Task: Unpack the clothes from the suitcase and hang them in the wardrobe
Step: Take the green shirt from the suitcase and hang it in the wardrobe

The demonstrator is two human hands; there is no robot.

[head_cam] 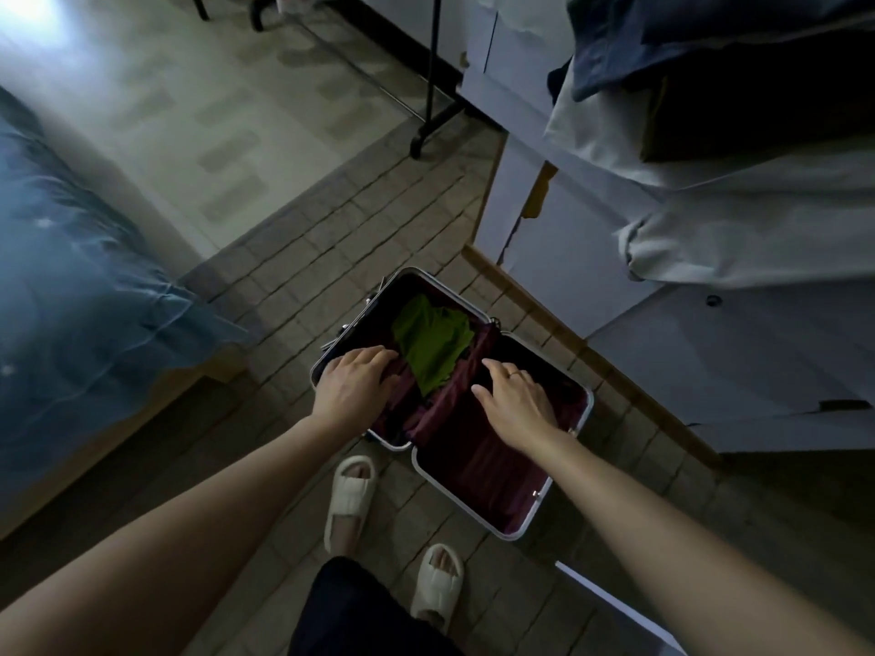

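Suitcase (478, 490): silver-rimmed, lying open on the tiled floor (331, 239) between the bed (71, 277) and the white wardrobe (568, 277), both halves lined in dark red; a green garment (433, 348) lies crumpled in the far half. Left hand (352, 383): resting on the near-left corner of the far half, just beside the green garment, fingers bent downward, though whether its grip holds any fabric cannot be told; right hand (513, 402): spread flat over the near half's lining, grip wide, a ring on one finger. Also present: two pale slippers (350, 499) on the person's feet near the suitcase, and light and dark clothes (734, 182) hanging at upper right.
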